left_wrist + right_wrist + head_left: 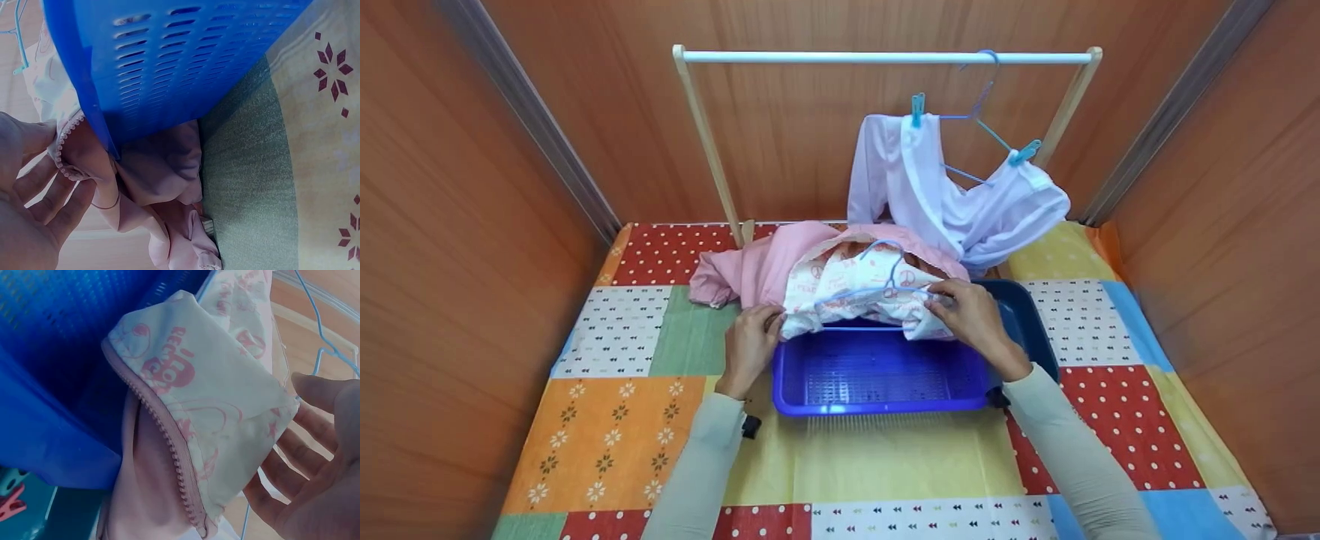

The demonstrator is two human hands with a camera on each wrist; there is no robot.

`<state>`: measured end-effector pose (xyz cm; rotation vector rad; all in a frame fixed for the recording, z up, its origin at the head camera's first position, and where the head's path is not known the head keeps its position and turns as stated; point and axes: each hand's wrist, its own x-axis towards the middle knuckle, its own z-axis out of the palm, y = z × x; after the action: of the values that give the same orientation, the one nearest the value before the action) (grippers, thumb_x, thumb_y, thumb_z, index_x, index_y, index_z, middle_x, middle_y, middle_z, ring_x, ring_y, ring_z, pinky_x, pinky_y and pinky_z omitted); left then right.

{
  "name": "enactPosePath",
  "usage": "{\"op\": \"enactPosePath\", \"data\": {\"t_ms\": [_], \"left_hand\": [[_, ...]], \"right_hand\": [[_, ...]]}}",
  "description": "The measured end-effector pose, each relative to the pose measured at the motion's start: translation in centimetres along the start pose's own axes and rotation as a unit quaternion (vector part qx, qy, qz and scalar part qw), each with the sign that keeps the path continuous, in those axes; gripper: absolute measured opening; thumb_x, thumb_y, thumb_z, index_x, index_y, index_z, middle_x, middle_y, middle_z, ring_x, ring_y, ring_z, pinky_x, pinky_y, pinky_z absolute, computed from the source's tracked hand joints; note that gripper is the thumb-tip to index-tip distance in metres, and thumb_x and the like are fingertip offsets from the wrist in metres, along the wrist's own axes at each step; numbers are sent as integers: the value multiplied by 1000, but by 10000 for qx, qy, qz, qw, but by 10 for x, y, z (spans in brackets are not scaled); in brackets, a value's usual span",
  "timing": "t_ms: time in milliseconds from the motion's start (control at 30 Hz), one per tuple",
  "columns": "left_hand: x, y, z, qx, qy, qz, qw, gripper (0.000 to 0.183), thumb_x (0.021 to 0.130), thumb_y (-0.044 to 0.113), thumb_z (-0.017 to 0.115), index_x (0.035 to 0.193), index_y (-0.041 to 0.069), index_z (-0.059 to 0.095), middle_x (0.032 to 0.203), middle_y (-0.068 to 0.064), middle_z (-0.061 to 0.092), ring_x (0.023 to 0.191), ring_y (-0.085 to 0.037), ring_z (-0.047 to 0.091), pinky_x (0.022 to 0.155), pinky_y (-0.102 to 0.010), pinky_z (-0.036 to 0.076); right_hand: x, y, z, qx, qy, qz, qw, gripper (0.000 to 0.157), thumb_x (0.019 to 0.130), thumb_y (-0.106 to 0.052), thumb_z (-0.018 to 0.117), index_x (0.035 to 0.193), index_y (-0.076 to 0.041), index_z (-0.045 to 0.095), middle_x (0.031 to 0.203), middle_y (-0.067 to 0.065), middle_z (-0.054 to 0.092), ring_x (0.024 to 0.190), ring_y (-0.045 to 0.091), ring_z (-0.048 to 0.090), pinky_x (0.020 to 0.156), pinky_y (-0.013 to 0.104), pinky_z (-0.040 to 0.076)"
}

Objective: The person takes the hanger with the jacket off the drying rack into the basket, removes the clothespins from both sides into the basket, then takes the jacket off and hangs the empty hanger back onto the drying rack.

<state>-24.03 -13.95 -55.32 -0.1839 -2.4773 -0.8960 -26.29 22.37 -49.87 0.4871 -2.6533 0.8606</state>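
Note:
A pink zip jacket with a white printed lining lies spread over the back of a blue basket. A light-blue hanger rests across the lining, its hook pointing up and back. My left hand pinches the jacket's left front edge, where zipper teeth show in the left wrist view. On the other side, my right hand pinches the lining near the hanger's right end. Its thumb and index finger meet at a corner of the cloth in the right wrist view.
Behind stands a rack with a white bar. A white garment hangs there from a blue hanger, held by teal clothespins. A dark teal bin holding clothespins sits right of the basket. Wooden panels enclose the patterned cloth.

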Motion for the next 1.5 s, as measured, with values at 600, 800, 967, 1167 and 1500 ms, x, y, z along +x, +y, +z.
{"op": "enactPosePath", "data": {"t_ms": [600,800,967,1167,1500], "left_hand": [[0,-2,0,20,92,76,9999,9,88,16,73,94,11,76,92,-5,75,89,-29,71,75,-48,54],[-1,-2,1,37,60,64,10000,9,89,16,72,95,12,76,93,-5,75,90,-29,71,77,-48,54],[-1,-2,0,57,27,54,10000,10,90,16,71,96,11,76,93,-5,75,91,-29,70,77,-48,54],[-1,-4,0,60,8,11,10000,11,90,17,71,97,11,77,94,-6,75,91,-30,71,76,-49,54],[-2,-4,-2,111,46,98,9999,10,89,16,71,96,11,76,94,-5,75,90,-29,70,75,-49,54]], "right_hand": [[-7,16,-3,-181,339,229,9990,13,84,-22,78,95,-16,77,96,4,77,90,30,71,76,51,54],[-12,23,-8,-256,431,252,9984,13,83,-20,78,95,-15,78,96,4,76,82,29,70,72,50,53],[-15,30,-11,-265,513,271,9980,16,83,-17,78,98,-12,78,94,7,76,72,25,64,67,47,50],[-18,38,-14,-146,530,345,9979,17,84,-15,77,100,-10,78,97,8,76,73,24,64,68,45,49],[-25,48,-14,65,884,17,9961,12,84,-11,76,94,-5,78,89,12,76,73,28,66,69,44,49]]}}
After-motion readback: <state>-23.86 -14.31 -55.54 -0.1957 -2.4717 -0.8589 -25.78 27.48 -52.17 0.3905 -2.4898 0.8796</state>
